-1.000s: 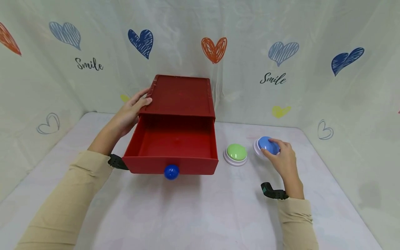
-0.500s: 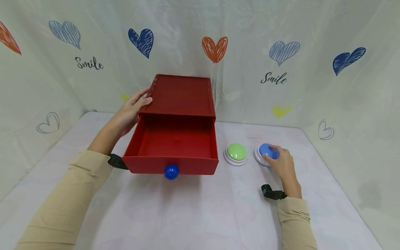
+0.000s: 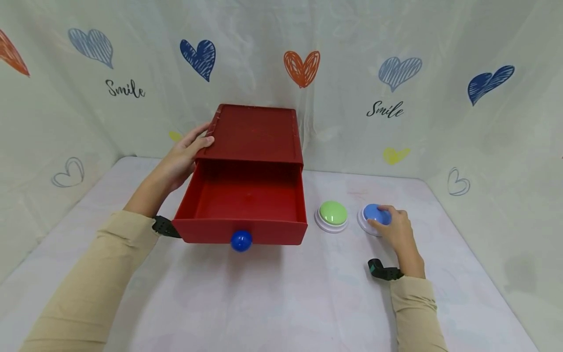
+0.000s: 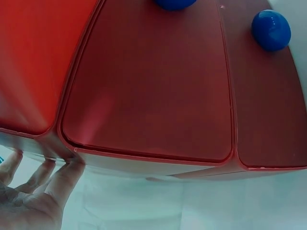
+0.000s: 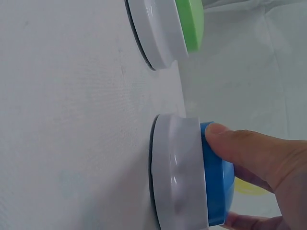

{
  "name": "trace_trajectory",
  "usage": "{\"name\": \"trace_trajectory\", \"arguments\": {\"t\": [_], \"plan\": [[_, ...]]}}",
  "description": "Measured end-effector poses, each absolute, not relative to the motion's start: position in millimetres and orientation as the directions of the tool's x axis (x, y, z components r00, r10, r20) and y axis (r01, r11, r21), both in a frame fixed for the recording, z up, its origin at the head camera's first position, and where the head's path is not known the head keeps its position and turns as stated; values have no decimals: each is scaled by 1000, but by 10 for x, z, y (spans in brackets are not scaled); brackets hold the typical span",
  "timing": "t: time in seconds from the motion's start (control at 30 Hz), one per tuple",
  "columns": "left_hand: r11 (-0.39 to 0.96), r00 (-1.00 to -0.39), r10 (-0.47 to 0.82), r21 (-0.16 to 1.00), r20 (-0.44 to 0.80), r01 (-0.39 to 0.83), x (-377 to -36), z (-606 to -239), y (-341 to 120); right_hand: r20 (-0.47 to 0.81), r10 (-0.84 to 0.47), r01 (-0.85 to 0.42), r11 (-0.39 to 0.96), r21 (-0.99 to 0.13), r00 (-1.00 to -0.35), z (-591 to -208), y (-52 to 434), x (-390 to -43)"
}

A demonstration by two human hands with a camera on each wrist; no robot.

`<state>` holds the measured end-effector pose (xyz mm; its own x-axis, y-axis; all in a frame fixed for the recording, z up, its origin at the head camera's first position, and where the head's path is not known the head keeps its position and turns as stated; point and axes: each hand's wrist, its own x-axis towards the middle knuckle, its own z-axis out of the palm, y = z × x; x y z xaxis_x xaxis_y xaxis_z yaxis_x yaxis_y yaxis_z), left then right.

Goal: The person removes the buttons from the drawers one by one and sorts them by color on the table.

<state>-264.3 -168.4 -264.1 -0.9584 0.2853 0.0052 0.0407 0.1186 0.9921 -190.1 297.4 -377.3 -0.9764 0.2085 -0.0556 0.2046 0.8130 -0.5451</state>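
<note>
My left hand (image 3: 178, 164) rests against the left side of a red drawer cabinet (image 3: 259, 132), thumb at its top edge. In the left wrist view, the fingers (image 4: 67, 181) lie extended along the cabinet's side. The top drawer (image 3: 198, 231), with a blue knob (image 3: 241, 241), is pulled out and holds nothing. At the right, my right hand (image 3: 399, 233) pinches the dome of a blue push button (image 3: 375, 213) between thumb and fingers. Its white base (image 5: 177, 177) sits at the table surface in the right wrist view.
A green push button (image 3: 333, 214) on a white base stands between the cabinet and the blue one. Lower drawer fronts with blue knobs (image 4: 271, 30) show in the left wrist view. A white cloth backdrop (image 3: 338, 132) with printed hearts rises behind the table (image 3: 299, 303).
My right hand has brought the blue push button down and slightly toward me, beside the green one, and still pinches it. The left hand, cabinet and open drawer have stayed in place.
</note>
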Motion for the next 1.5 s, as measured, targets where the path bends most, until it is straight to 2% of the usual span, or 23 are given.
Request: {"name": "trace_trajectory", "arguments": {"t": [0.57, 0.73, 0.9, 1.0, 1.2, 1.5], "plan": [[133, -957, 289, 990, 6, 46, -2642, -2621, -1686, -58, 217, 214, 821, -529, -975, -3728, 2908, -1912], [141, -958, 287, 989, 2, 44, -2634, -2617, -1688, -6, 204, 175, 826, -536, -979, -3658, 2843, -1917], [131, -959, 283, 990, 6, 44, -2639, -2612, -1678, 154, 146, 31, 816, -577, -977, -3474, 2681, -1864], [133, -958, 285, 990, 6, 46, -2640, -2613, -1669, 286, 97, -95, 803, -588, -953, -3326, 2542, -1794], [127, -957, 291, 991, 8, 47, -2634, -2620, -1671, 516, 40, -325, 734, -596, -856, -2989, 2197, -1536], [123, -957, 290, 992, -4, 33, -2621, -2637, -1684, 691, -181, -662, 529, -531, -700, -2668, 1632, -1020]]}}
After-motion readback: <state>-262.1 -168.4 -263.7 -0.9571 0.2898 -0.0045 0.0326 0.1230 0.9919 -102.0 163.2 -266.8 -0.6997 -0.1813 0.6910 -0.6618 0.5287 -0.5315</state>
